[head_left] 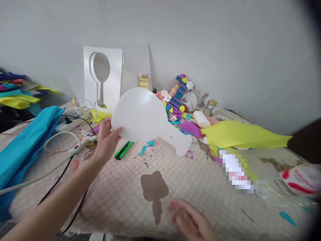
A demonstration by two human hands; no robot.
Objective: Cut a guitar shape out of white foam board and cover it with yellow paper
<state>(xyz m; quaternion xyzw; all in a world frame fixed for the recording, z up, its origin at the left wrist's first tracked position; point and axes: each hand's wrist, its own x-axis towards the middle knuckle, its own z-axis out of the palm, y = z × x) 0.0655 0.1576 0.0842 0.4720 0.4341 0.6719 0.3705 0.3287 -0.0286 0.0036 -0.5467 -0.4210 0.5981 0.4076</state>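
My left hand (106,142) grips a white paddle-shaped cutout (140,115) by the left edge of its round end, thumb in front. The cutout is raised above the table, and its short flared handle points right and down. My right hand (189,217) is low over the near part of the table, slightly blurred, its fingers loosely bent and apart with nothing visible in them. Between the hands lies a flat brown shape (154,187) with a wide top and a narrow stem. A green and black utility knife (123,150) rests just below the cutout.
A white board (115,90) with a paddle-shaped hole leans on the wall. Blue crepe paper (30,144), a power strip (82,143) and cables lie left. Yellow crepe paper (243,134) and plastic wrapping (276,190) lie right. Paper flower decorations (178,95) stand behind.
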